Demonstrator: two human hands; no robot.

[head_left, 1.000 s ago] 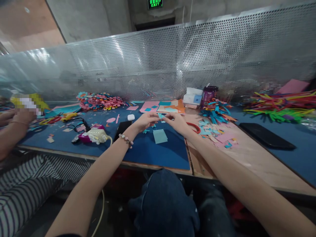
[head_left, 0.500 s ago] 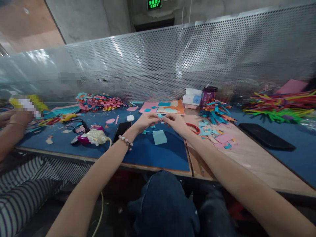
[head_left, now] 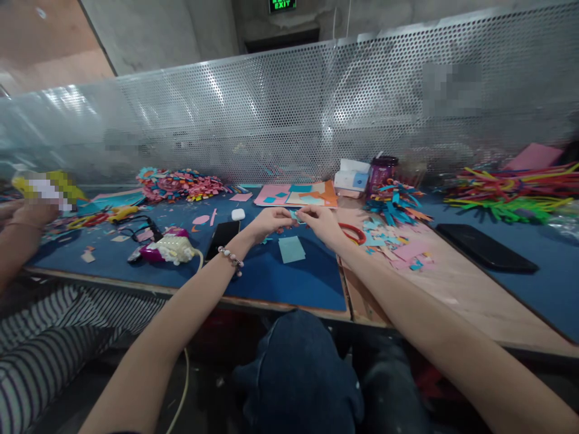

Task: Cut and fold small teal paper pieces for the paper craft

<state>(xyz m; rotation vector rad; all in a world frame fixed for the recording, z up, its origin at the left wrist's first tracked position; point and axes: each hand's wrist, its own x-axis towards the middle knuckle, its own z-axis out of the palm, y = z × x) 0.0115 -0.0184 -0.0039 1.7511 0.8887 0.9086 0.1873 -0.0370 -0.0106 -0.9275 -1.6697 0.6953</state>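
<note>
Above the blue mat, my left hand and my right hand meet fingertip to fingertip. Both pinch a small light-blue piece, mostly covered by the fingers, that looks like paper or foam. A pale blue-green square sheet lies flat just below them on the mat. Beside my right wrist is a red looped handle, its other part hidden by my arm. A beaded bracelet circles my left wrist. Small blue scraps lie under my fingers.
At left are a glue gun with a cord, a black phone and a white case. Coloured sheets lie behind my hands. Scraps and a dark phone are at right. A co-worker's hand holds something yellow.
The light-blue piece shows a little differently between my fingertips, as if turned slightly. Both hands stay in nearly the same place, and the whole view has shifted a little.
</note>
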